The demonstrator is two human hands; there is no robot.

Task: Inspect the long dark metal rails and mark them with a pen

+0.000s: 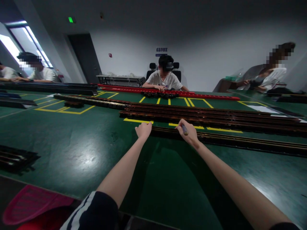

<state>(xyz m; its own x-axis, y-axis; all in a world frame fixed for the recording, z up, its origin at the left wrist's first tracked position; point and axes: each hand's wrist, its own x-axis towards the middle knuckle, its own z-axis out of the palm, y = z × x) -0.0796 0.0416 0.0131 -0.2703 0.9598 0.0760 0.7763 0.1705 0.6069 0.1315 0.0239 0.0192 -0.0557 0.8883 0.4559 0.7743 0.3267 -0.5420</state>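
A long dark rail (230, 141) lies across the green table in front of me. My left hand (144, 130) is closed at the rail's left end, its fingers pressed together around that end. Farther right along the same rail, my right hand (188, 131) is closed around a small tool with a rounded grey-purple handle (184, 129). The tool's tip is hidden by the fingers. Just beyond both hands lies a bundle of similar dark, coppery rails (211, 119), with yellow tape strips (137, 120) between it and the near rail.
Across the green table (72, 143), a person (165, 78) sits behind red rails (211, 96). Other people sit at far left and right. Dark rails (14, 158) lie at the near left, beside a magenta chair (35, 204). More dark rails (48, 88) stretch along the back left.
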